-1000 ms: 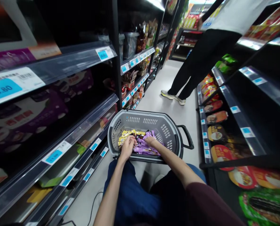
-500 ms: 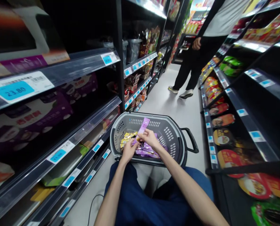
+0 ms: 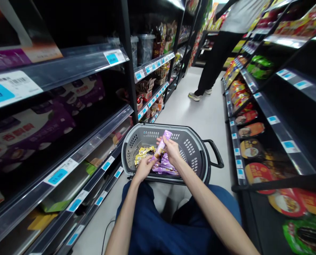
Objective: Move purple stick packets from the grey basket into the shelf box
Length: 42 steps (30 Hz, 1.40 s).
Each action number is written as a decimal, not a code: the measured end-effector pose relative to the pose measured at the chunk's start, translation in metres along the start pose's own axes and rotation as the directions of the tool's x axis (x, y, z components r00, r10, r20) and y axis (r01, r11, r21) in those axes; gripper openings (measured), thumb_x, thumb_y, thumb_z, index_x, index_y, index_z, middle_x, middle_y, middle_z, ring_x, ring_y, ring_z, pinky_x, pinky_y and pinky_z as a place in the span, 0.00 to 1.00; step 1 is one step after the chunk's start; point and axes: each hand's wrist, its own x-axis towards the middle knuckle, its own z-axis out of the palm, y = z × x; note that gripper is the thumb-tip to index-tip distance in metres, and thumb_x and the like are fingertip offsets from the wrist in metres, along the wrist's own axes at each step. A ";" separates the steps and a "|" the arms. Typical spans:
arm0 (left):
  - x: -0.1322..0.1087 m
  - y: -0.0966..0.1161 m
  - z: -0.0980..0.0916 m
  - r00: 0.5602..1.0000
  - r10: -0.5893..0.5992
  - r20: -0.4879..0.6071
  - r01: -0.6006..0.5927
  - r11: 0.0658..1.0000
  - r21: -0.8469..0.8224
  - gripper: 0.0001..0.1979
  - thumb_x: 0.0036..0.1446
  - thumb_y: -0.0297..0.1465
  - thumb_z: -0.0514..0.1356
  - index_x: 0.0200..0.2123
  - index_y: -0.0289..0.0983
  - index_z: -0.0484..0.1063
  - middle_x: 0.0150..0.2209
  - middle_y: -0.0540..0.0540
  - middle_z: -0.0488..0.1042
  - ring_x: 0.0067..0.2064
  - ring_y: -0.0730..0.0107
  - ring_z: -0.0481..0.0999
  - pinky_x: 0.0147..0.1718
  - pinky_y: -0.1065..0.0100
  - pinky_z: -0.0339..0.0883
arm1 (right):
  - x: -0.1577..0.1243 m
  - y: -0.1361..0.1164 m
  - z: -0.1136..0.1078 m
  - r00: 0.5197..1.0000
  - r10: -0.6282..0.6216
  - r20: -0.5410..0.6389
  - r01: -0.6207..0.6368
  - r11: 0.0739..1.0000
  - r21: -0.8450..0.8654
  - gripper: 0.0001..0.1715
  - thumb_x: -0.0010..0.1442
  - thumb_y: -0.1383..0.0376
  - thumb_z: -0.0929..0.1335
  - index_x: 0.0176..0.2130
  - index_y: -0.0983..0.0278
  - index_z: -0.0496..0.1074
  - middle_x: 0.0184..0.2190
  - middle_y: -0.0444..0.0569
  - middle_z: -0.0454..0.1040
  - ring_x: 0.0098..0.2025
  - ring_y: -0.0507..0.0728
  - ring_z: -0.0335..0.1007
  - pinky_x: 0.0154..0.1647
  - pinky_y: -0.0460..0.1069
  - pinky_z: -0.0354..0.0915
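A grey plastic basket stands on the floor in front of my knees, holding several purple packets and yellow packets. Above it I hold one long purple packet tilted up. My right hand pinches its upper part. My left hand grips its lower end. Both hands are closed on it over the middle of the basket.
Dark shelves line both sides of a narrow aisle: purple boxes and blue price tags on the left, red and orange bowls on the right. Another person in black trousers stands farther down the aisle. The basket handle sticks out right.
Both hands came up out of the packets in the basket with one purple packet held between them. The person down the aisle stepped farther away.
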 end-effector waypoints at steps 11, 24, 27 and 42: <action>-0.002 0.007 0.001 1.000 0.018 0.023 -0.018 1.000 -0.001 0.23 0.61 0.47 0.58 0.44 0.31 0.75 0.34 0.42 0.79 0.30 0.67 0.76 0.30 0.70 0.66 | -0.005 -0.007 0.001 0.998 -0.006 -0.058 0.013 0.992 0.126 0.10 0.61 0.61 0.70 0.40 0.66 0.76 0.43 0.53 0.80 0.39 0.56 0.78 0.35 0.46 0.72; -0.004 0.007 0.003 1.000 -0.005 0.031 0.005 1.000 -0.004 0.24 0.59 0.46 0.60 0.48 0.32 0.74 0.36 0.43 0.80 0.31 0.66 0.78 0.33 0.69 0.68 | 0.000 -0.009 -0.004 0.999 0.033 -0.022 -0.031 0.996 0.081 0.11 0.64 0.60 0.68 0.41 0.65 0.76 0.45 0.53 0.79 0.40 0.56 0.78 0.32 0.45 0.70; -0.005 0.008 0.003 1.000 -0.003 0.030 0.003 1.000 0.009 0.24 0.59 0.47 0.60 0.48 0.32 0.74 0.36 0.43 0.80 0.31 0.66 0.78 0.33 0.69 0.68 | 0.000 -0.009 -0.005 1.000 0.027 -0.009 -0.027 0.996 0.082 0.12 0.64 0.60 0.67 0.42 0.65 0.75 0.46 0.53 0.79 0.40 0.56 0.78 0.31 0.45 0.70; -0.006 0.009 0.005 1.000 -0.002 0.011 0.002 1.000 -0.020 0.24 0.56 0.45 0.63 0.48 0.32 0.73 0.34 0.43 0.80 0.31 0.66 0.78 0.34 0.68 0.70 | -0.001 -0.010 -0.008 0.999 0.032 0.033 -0.034 0.997 0.075 0.23 0.66 0.50 0.63 0.42 0.66 0.74 0.47 0.56 0.78 0.43 0.58 0.78 0.37 0.48 0.72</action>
